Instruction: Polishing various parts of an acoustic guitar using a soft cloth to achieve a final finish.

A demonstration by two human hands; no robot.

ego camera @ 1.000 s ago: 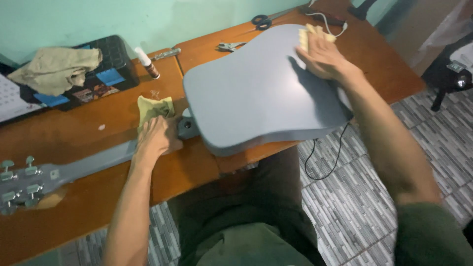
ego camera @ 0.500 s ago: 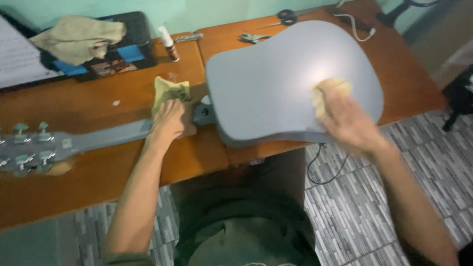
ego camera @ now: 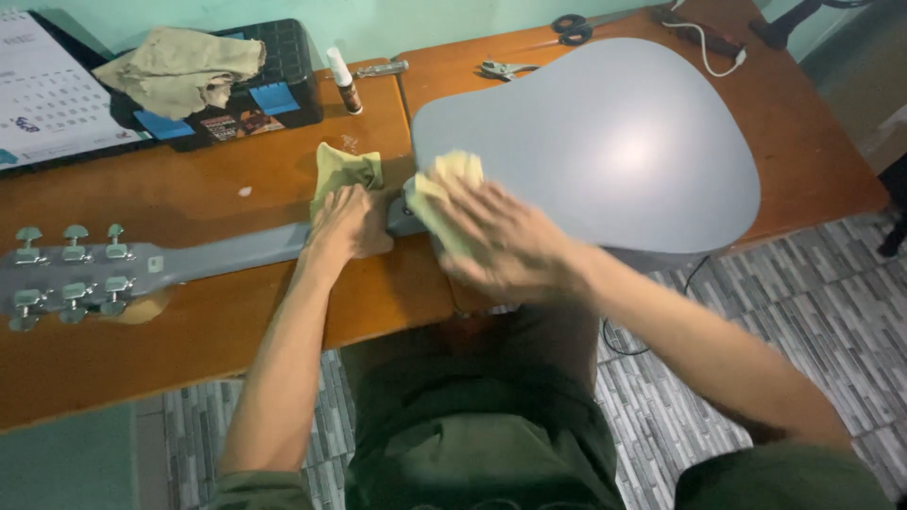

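The grey guitar (ego camera: 605, 151) lies face down across the wooden worktop (ego camera: 217, 321), its body at about two o'clock from the person and its neck running out to nine o'clock, where the headstock with its metal tuning pegs (ego camera: 71, 274) rests. The right hand (ego camera: 501, 241) presses a yellow cloth (ego camera: 444, 189) flat against the body's near left edge, fingers spread over it and blurred. The left hand (ego camera: 345, 227) lies palm down on the neck just beside the body, with a second yellow cloth (ego camera: 345, 170) lying under and beyond its fingertips. At eleven o'clock sit a black case (ego camera: 274, 71) carrying a crumpled beige rag (ego camera: 179, 66) and a small bottle (ego camera: 343, 83). Scissors (ego camera: 570, 26) and pliers (ego camera: 501, 68) lie at twelve o'clock, beyond the body.
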